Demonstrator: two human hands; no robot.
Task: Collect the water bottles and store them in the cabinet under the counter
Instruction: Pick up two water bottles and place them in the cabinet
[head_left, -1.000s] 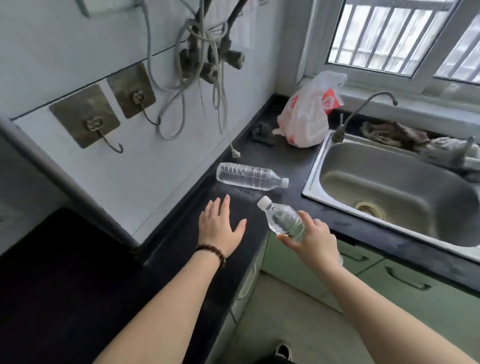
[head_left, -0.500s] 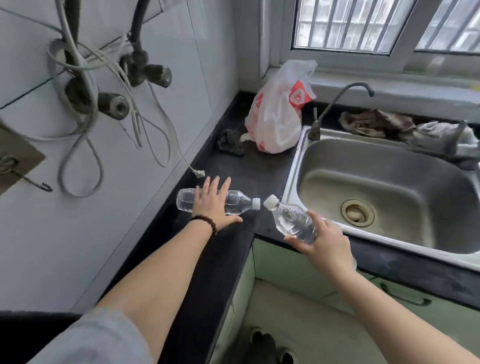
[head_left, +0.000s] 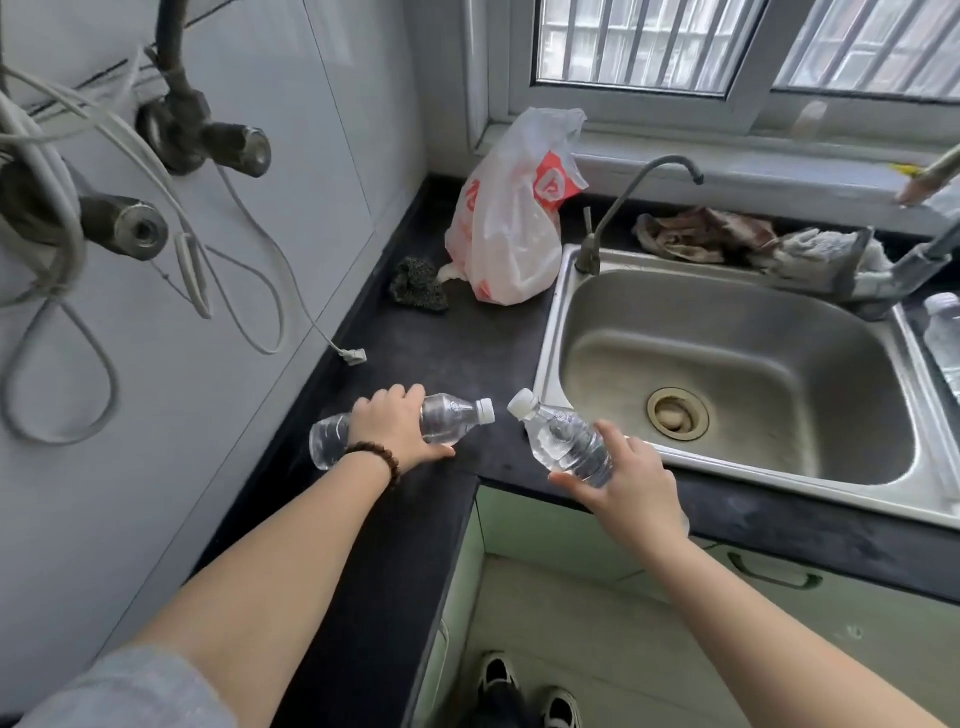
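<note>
Here, left hand (head_left: 396, 428) curls over lying bottle (head_left: 451, 415) on dark counter (head_left: 467, 358), cap pointing right; right hand (head_left: 631, 480) grips second bottle (head_left: 563, 441) tilted above counter edge beside sink (head_left: 737, 374); third bottle (head_left: 944, 338) at far right; green cabinet (head_left: 545, 530) below

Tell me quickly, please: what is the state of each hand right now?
Left hand: closed around a water bottle lying on the counter.
Right hand: closed around a second water bottle, held above the counter edge.
</note>
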